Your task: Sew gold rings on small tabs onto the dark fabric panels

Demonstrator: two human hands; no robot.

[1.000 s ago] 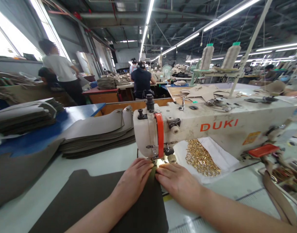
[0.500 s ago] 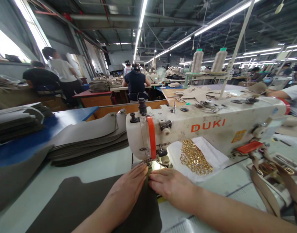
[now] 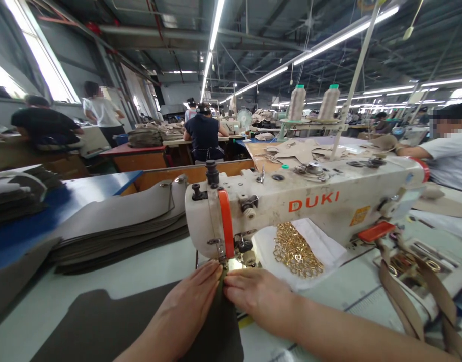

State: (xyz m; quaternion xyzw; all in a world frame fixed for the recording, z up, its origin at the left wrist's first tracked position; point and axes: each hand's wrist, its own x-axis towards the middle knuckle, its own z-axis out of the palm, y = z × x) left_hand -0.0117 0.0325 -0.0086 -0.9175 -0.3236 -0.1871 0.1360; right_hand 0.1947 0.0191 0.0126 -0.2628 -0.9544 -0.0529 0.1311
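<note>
A dark grey-brown fabric panel (image 3: 87, 322) lies on the sewing machine's bed and spreads toward me on the left. My left hand (image 3: 189, 299) is closed on it, fingers together and fingertips just in front of the presser foot. Opposite, the bent fingers of my right hand (image 3: 259, 294) grip the panel's right edge, close beside the left fingertips. The white sewing machine (image 3: 268, 201), with an orange guard and "DUKI" lettering, stands directly ahead. Its needle and the seam are mostly hidden behind my fingers.
Stacked grey fabric panels (image 3: 121, 226) lie left of the machine. Gold metal rings (image 3: 297, 251) sit on a white cloth (image 3: 325, 244) under its arm. At right, brown straps (image 3: 400, 296) hang over a tray (image 3: 457, 261). Thread cones (image 3: 297, 103) stand behind; several people work nearby.
The whole view has shifted, so machine and hands appear slightly lower and further left. Both hands stay on the panel by the presser foot. A standing person at the back left has moved slightly.
</note>
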